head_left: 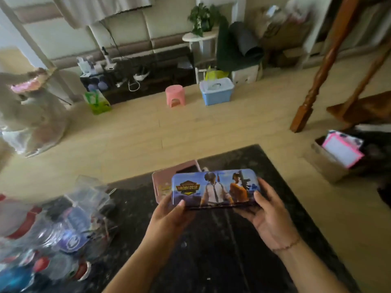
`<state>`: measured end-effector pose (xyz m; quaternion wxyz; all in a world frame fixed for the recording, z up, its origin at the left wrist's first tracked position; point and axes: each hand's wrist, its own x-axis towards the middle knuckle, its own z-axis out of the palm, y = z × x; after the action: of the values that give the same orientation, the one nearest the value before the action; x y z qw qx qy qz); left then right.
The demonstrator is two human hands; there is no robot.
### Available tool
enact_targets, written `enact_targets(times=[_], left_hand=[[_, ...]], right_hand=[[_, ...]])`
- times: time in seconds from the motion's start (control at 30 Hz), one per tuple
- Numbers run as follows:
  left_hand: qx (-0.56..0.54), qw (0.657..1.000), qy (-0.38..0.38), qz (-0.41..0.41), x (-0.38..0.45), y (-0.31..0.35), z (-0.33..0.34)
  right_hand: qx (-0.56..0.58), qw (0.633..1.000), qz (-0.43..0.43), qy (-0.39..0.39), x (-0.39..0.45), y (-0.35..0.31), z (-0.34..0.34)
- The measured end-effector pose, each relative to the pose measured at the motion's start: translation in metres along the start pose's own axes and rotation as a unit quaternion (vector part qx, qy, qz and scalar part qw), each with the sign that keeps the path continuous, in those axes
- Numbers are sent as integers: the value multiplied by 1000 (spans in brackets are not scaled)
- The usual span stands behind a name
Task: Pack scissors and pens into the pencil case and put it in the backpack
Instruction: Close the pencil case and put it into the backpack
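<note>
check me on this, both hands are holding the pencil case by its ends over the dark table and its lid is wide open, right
Not quite. The head view shows the left hand and right hand holding the pencil case by its ends over the dark table, but the lid is closed, with its printed top facing up.

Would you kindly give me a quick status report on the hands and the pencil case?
Left hand and right hand grip pencil case by its ends. Case closed, held above dark table. Pink object just behind it.
</note>
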<state>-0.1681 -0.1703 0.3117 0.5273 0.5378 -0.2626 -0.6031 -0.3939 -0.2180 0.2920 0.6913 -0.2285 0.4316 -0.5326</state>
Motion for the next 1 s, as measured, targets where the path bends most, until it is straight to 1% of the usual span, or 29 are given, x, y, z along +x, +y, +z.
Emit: enact_targets(times=[0.07, 0.13, 0.23, 0.3, 0.4, 0.5, 0.57, 0.67, 0.77, 0.9, 1.0], left_hand=[[16, 999, -27, -16, -9, 31, 44], [39, 997, -70, -24, -14, 58, 89], [77, 986, -150, -14, -19, 83, 155], [95, 974, -203, -12, -21, 89, 198], [128, 943, -307, -21, -29, 85, 262], [151, 905, -395, -41, -46, 67, 328], [168, 873, -454, -55, -63, 44, 373], [189, 809, -551, -82, -103, -2, 433], [205, 739, -629, -127, -167, -46, 482], [220, 662, -692, -185, -270, -102, 524], [228, 598, -746, -187, -344, -141, 537]], right_hand=[[-14, 1000, -16, 6, -20, -60, -11], [-10, 999, -29, 24, -40, -111, -27], [4, 997, -63, 51, -74, -168, -57], [11, 991, -99, 84, -99, -195, -80], [12, 975, -153, 160, -143, -222, -117], [15, 945, -213, 248, -197, -239, -158], [6, 916, -249, 314, -241, -238, -189], [15, 866, -291, 407, -320, -226, -229], [47, 803, -329, 495, -404, -211, -248], [69, 727, -357, 582, -511, -180, -265], [93, 678, -368, 629, -580, -150, -270]])
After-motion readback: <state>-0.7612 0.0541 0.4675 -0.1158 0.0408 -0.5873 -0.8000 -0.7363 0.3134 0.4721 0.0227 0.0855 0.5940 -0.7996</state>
